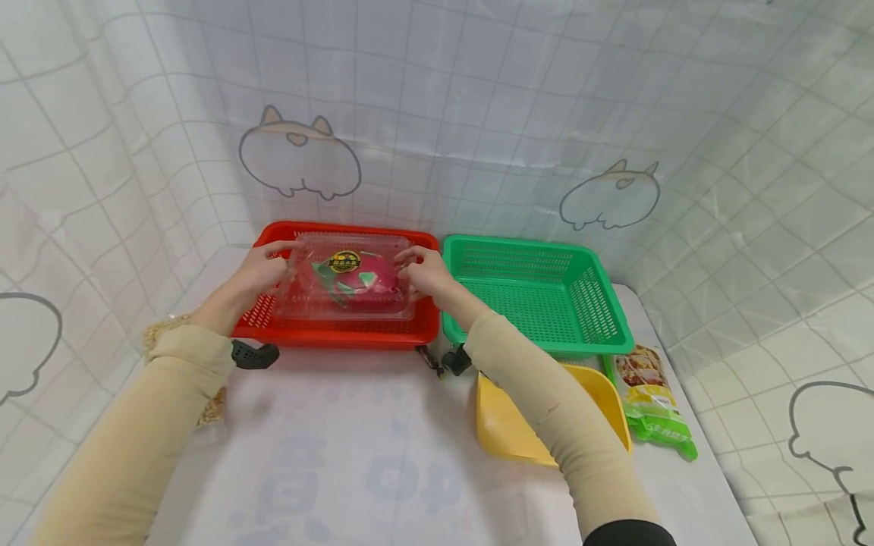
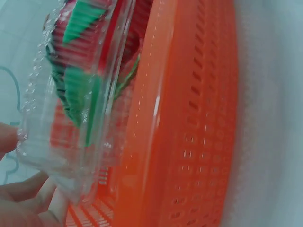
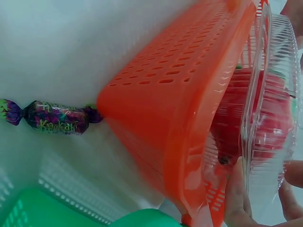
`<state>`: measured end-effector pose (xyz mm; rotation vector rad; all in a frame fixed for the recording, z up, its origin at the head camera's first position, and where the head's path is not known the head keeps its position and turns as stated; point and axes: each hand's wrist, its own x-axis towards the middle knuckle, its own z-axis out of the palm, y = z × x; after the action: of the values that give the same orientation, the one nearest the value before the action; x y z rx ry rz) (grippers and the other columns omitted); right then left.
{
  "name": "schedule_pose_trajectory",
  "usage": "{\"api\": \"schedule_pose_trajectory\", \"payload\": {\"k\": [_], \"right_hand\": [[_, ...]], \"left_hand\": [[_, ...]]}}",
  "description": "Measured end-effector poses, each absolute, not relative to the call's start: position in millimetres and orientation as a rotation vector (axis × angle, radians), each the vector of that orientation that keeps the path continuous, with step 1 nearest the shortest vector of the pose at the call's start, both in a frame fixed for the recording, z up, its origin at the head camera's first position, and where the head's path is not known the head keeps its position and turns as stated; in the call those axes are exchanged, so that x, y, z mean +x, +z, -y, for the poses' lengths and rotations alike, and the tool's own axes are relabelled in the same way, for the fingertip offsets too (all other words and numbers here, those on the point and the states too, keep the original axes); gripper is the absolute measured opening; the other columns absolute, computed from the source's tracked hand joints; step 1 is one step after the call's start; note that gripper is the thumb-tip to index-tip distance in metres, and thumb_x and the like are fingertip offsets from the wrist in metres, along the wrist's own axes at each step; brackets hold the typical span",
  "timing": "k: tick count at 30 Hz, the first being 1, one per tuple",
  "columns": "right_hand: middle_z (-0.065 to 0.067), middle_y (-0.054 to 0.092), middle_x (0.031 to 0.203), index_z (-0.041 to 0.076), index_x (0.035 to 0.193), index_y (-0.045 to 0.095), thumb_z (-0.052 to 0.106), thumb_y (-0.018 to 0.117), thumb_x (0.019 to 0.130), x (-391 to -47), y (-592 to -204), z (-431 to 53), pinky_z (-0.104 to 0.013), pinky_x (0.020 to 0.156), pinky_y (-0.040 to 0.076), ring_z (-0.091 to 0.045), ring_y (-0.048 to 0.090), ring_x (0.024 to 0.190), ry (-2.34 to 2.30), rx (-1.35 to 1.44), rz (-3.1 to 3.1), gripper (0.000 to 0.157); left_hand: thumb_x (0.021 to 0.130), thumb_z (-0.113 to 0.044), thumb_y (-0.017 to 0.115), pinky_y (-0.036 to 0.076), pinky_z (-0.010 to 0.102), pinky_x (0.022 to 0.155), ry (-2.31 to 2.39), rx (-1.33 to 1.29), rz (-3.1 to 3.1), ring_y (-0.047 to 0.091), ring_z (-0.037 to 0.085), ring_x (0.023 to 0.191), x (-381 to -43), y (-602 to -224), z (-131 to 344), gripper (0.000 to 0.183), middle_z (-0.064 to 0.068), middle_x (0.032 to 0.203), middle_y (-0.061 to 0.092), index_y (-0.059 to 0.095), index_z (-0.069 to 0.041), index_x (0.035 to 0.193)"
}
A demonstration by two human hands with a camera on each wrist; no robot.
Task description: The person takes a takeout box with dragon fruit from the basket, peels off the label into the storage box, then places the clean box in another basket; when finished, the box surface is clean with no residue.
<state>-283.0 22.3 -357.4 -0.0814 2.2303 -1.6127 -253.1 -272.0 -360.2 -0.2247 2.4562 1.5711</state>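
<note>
The left hand [image 1: 262,271] pinches one short end of a clear, ribbed plastic clamshell box [image 1: 341,309], thumb on one side and fingers on the other; the right hand [image 1: 425,274] grips the opposite end likewise. The box lies directly between them, its long axis running from hand to hand, so neither hand is plainly nearer. Inside it is a rounded pink-red fruit with green pointed flaps [image 1: 378,267], nearer the right hand, under a round black-and-yellow label [image 1: 344,262].

Just below both hands is a red rectangular perforated plastic basket [image 1: 341,339]; the box is over it, though whether it touches the basket's floor I cannot tell. Bodyward of the right hand, at the basket's corner, lies a purple twist-wrapped candy [image 3: 57,117]. Just to that hand's right stands a green perforated plastic basket [image 1: 526,303].

Farther bodyward, on the white counter [image 1: 382,485], a yellow plastic tub [image 1: 512,425] sits partly behind the right forearm, with a green-and-yellow printed food packet [image 1: 645,387] beyond it. A clear bag of beige pieces [image 1: 215,409] lies bodyward of the left hand.
</note>
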Motion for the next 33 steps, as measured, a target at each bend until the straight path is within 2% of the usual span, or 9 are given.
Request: {"api": "schedule_pose_trajectory", "payload": {"k": [5,11,16,18,21,25,33], "right_hand": [[-0.009,0.061,0.119,0.01,0.125,0.06,0.007,0.053,0.099,-279,-353,-25,-0.035,0.058,0.05,-0.021,0.037,0.051,-1.651,-0.076,-2.214,0.027],[-0.006,0.062,0.116,0.013,0.119,0.063,0.008,0.057,0.097,-274,-347,-25,-0.031,0.053,0.049,-0.021,0.037,0.049,-1.701,-0.075,-2.222,0.023],[-0.007,0.061,0.118,0.011,0.123,0.061,0.009,0.055,0.099,-267,-336,-31,-0.032,0.056,0.05,-0.022,0.039,0.05,-1.691,-0.148,-2.204,0.025],[-0.007,0.061,0.115,0.01,0.124,0.06,0.009,0.055,0.099,-264,-332,-34,-0.032,0.057,0.05,-0.022,0.04,0.052,-1.697,-0.17,-2.194,0.025],[-0.007,0.061,0.1,0.011,0.123,0.061,0.01,0.056,0.099,-261,-328,-38,-0.032,0.057,0.052,-0.022,0.043,0.052,-1.71,-0.172,-2.191,0.024],[-0.009,0.059,0.089,0.014,0.12,0.062,0.012,0.058,0.098,-254,-324,-41,-0.033,0.059,0.053,-0.023,0.044,0.052,-1.739,-0.17,-2.195,0.023],[-0.01,0.059,0.109,0.015,0.119,0.061,0.013,0.057,0.097,-233,-315,-44,-0.033,0.059,0.051,-0.02,0.047,0.06,-1.745,-0.197,-2.224,0.023]], "left_hand": [[0.094,-0.008,0.033,0.046,0.032,0.069,1.629,-0.277,-2.473,0.046,0.032,0.106,-248,-359,263,0.064,0.02,0.139,0.04,0.031,-0.017,0.157],[0.099,-0.017,0.034,0.051,0.028,0.071,1.689,-0.302,-2.48,0.049,0.03,0.103,-241,-354,262,0.057,0.018,0.14,0.041,0.035,-0.018,0.156],[0.103,-0.025,0.037,0.05,0.029,0.078,1.666,-0.28,-2.502,0.051,0.026,0.106,-231,-346,263,0.054,0.016,0.139,0.043,0.034,-0.021,0.156],[0.103,-0.027,0.038,0.05,0.029,0.076,1.66,-0.262,-2.514,0.052,0.024,0.102,-227,-342,263,0.053,0.015,0.134,0.047,0.035,-0.022,0.156],[0.104,-0.029,0.039,0.051,0.027,0.073,1.675,-0.236,-2.521,0.054,0.022,0.098,-222,-338,262,0.052,0.013,0.128,0.05,0.036,-0.021,0.155],[0.103,-0.031,0.039,0.051,0.024,0.075,1.7,-0.239,-2.536,0.054,0.02,0.102,-215,-334,258,0.052,0.012,0.131,0.051,0.039,-0.021,0.154],[0.102,-0.032,0.039,0.049,0.022,0.078,1.738,-0.255,-2.585,0.05,0.022,0.11,-194,-325,250,0.052,0.012,0.134,0.049,0.042,-0.023,0.153]]}}
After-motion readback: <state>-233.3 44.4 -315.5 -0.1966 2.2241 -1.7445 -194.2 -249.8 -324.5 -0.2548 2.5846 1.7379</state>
